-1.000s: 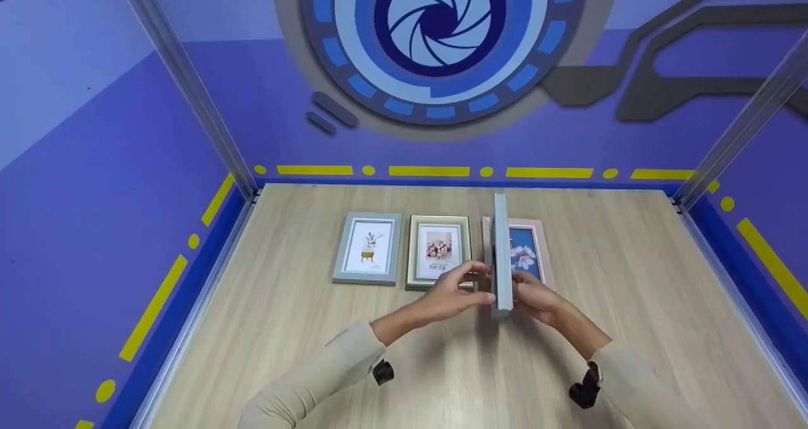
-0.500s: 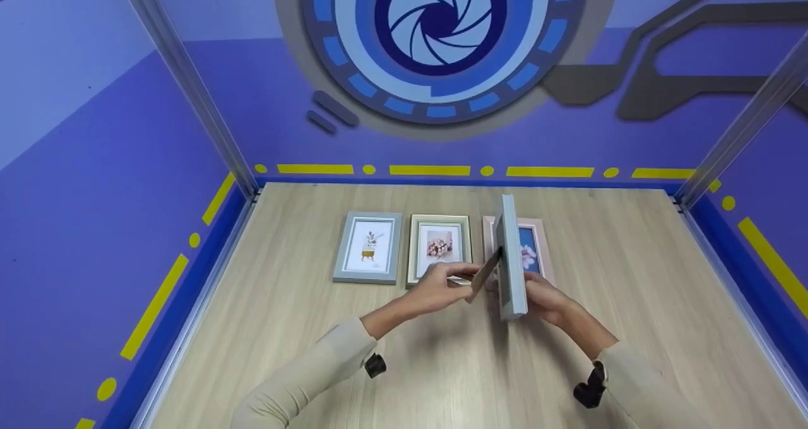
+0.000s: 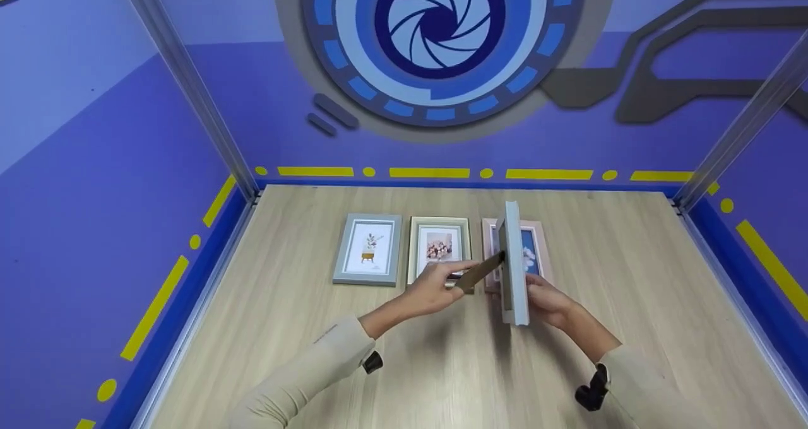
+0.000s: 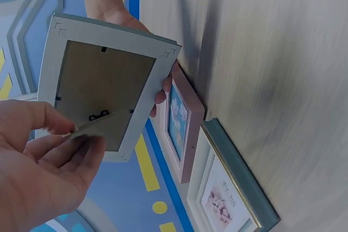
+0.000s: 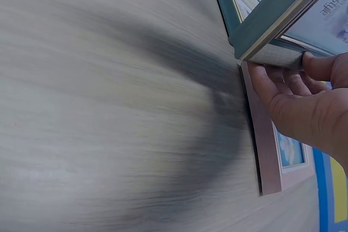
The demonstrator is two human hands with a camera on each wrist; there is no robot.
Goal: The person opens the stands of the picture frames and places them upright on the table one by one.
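My right hand grips a pale blue-grey picture frame by its side, holding it upright above the table. The frame's brown backing, edged by small black clips, faces left. My left hand pinches the brown stand leg between thumb and fingers; the leg slants out from the backing at a black hinge. In the right wrist view the thumb lies over the frame's edge, with the other fingers at its side. Behind the held frame lies a pink picture frame, partly hidden.
A gold picture frame lies flat beside the pink one, partly covered by my left hand. Left of it lies a grey-blue picture frame. All rest on the wooden tabletop, with purple-blue panels at its back and sides.
The stand leg has swung out from the backing, with my left hand pulling it leftward and slightly down. The held frame has shifted a little right. The frames on the table stay put.
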